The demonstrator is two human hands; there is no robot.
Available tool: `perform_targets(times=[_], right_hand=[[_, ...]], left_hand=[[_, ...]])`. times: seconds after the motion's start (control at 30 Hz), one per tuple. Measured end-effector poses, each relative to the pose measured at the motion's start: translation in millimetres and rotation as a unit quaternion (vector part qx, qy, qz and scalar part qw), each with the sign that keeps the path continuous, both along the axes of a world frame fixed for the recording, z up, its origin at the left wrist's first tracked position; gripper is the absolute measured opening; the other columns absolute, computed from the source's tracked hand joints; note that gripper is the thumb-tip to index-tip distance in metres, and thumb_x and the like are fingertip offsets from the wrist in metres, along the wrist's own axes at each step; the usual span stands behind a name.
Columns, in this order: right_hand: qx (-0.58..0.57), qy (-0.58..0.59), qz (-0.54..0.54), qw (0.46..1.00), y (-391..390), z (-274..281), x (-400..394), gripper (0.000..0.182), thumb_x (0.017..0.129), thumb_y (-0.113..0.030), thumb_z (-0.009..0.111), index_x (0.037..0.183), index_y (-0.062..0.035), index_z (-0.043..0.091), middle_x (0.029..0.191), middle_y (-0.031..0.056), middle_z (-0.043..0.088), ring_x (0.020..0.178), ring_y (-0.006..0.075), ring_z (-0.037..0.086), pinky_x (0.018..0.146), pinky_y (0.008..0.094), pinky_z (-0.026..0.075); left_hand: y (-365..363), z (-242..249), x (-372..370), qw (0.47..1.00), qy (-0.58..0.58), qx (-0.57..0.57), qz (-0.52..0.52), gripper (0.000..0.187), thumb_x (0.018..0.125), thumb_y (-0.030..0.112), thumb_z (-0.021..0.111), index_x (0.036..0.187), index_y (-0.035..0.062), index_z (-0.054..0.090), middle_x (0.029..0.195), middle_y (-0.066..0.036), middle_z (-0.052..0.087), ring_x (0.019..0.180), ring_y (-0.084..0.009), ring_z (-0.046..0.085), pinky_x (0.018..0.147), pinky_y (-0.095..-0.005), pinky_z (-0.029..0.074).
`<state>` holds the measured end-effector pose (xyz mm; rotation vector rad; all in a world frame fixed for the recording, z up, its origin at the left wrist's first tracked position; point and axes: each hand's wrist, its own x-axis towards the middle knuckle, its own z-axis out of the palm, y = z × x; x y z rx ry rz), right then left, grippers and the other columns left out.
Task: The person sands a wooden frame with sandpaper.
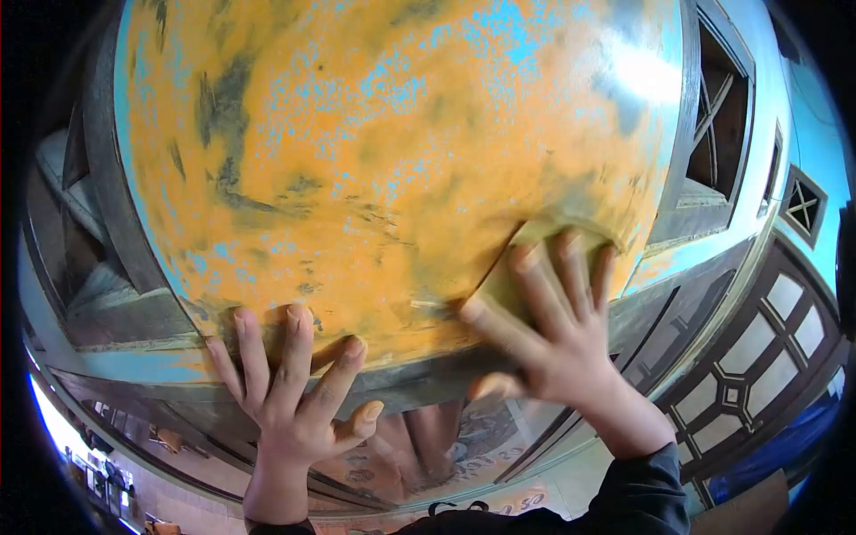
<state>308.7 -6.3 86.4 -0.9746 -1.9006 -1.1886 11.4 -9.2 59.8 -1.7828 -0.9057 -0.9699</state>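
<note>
A broad panel (pixel 383 178) fills the upper middle, its orange surface worn through in blue and dark grey patches. My right hand (pixel 566 334) presses a yellow-green sheet of sandpaper (pixel 508 276) flat against the panel's lower right, with fingers spread over it and slightly blurred. Part of the sheet is hidden under those fingers. At the lower left, my left hand (pixel 290 392) rests its spread fingertips on the panel near its bottom edge and holds nothing.
Dark wooden frames border the panel, with an X-braced opening (pixel 713 107) on the right. A brown door with pale panes (pixel 749 374) stands at far right beside a blue wall (pixel 816 107). Tiled floor (pixel 205 490) shows below left.
</note>
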Motion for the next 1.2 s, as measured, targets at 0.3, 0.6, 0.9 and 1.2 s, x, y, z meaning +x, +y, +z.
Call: perform_targets(times=[0.3, 0.6, 0.9, 1.2], right_hand=[[0.037, -0.034, -0.001, 0.999, 6.7, -0.4, 1.7, 0.075, 0.091, -0.081, 0.034, 0.141, -0.0322, 0.060, 0.158, 0.0212, 0.037, 0.148, 0.0494, 0.027, 0.120, 0.0658, 0.010], [0.035, -0.056, 0.006, 0.998, 8.6, -6.1, -7.4, 0.067, 0.094, -0.079, 0.026, 0.144, -0.0437, 0.054, 0.155, 0.0051, 0.047, 0.145, 0.0360, 0.038, 0.119, 0.0691, 0.008], [0.069, -0.060, 0.002, 0.996, 6.8, 27.2, 3.2, 0.074, 0.092, -0.080, 0.034, 0.134, -0.0284, 0.067, 0.152, 0.0231, 0.045, 0.143, 0.0504, 0.036, 0.118, 0.0647, 0.017], [0.022, 0.023, 0.025, 0.999, 6.0, 25.1, 8.2, 0.066, 0.092, -0.078, 0.034, 0.141, -0.0417, 0.059, 0.154, 0.0120, 0.046, 0.144, 0.0408, 0.039, 0.120, 0.0619, 0.014]], left_hand=[[-3.6, 0.7, 0.2, 1.000, 0.003, -0.017, 0.006, 0.052, 0.098, 0.064, 0.044, 0.134, 0.0340, 0.065, 0.152, -0.013, 0.050, 0.147, -0.0504, 0.028, 0.118, -0.0712, 0.007], [-2.2, 1.9, -1.0, 1.000, 0.026, -0.003, 0.010, 0.055, 0.098, 0.063, 0.042, 0.135, 0.0276, 0.064, 0.155, -0.017, 0.046, 0.147, -0.0536, 0.027, 0.118, -0.0713, 0.009], [-3.5, -0.7, -0.5, 1.000, 0.003, -0.021, 0.001, 0.052, 0.097, 0.063, 0.046, 0.135, 0.0337, 0.065, 0.153, -0.014, 0.050, 0.147, -0.0517, 0.028, 0.118, -0.0704, 0.006], [-4.2, 0.7, -1.0, 1.000, 0.009, -0.021, 0.004, 0.053, 0.097, 0.063, 0.045, 0.133, 0.0300, 0.067, 0.154, -0.016, 0.048, 0.148, -0.0519, 0.026, 0.119, -0.0693, 0.007]])
